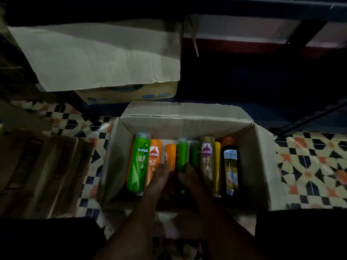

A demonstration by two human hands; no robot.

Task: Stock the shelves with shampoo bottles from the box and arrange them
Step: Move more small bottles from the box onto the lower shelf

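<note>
An open cardboard box (187,124) stands on the floor in front of me, with several shampoo bottles lying side by side in it. From the left these include a green Sunsilk bottle (139,162), an orange Sunsilk bottle (155,156), a narrower orange bottle (170,155), a green bottle (181,154), a brown Sunsilk bottle (207,158) and a black bottle (230,166). My left hand (159,177) reaches into the box with its fingertips at the narrower orange bottle's near end. My right hand (189,175) grips the middle green bottle. The light is dim and the fingers are blurred.
A dark metal shelf frame (319,117) runs behind and right of the box. Another carton (127,94) with a large raised flap (93,57) sits at the back left. Flattened cardboard (47,166) lies left on the patterned tile floor (309,166).
</note>
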